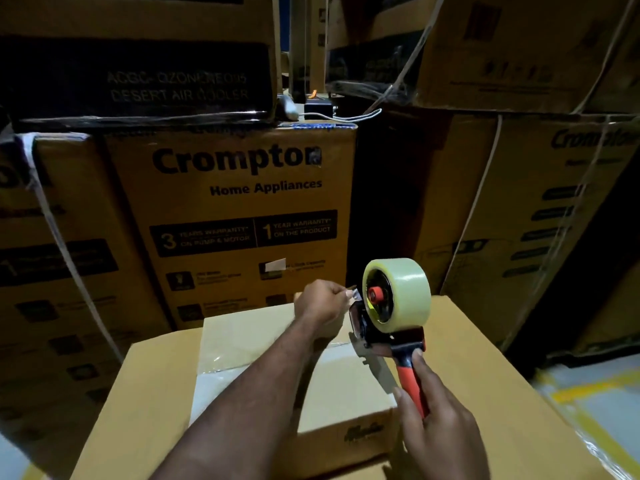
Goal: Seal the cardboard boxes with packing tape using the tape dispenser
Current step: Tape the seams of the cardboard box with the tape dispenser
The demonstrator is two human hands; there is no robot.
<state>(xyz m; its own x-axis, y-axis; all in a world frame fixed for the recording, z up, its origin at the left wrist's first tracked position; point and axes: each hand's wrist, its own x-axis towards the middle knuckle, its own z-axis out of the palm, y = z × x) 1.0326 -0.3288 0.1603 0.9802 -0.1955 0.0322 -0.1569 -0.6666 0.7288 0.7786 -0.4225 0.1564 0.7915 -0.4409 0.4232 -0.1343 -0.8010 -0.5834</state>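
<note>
A small cardboard box [249, 344] sits on top of a larger plain cardboard box [485, 393], with clear tape across its top. My right hand [436, 424] grips the red handle of the tape dispenser [384, 327], holding it upright above the small box's right side. The dispenser carries a thick roll of clear packing tape [403, 294]. My left hand [322, 303] reaches over the small box and pinches the tape end at the dispenser's front.
Tall printed appliance cartons [239, 216] stand stacked close behind and to both sides, some bound with white straps. A black item with a white cable [318, 109] rests on the middle carton. Floor with yellow lines [595, 403] shows at the right.
</note>
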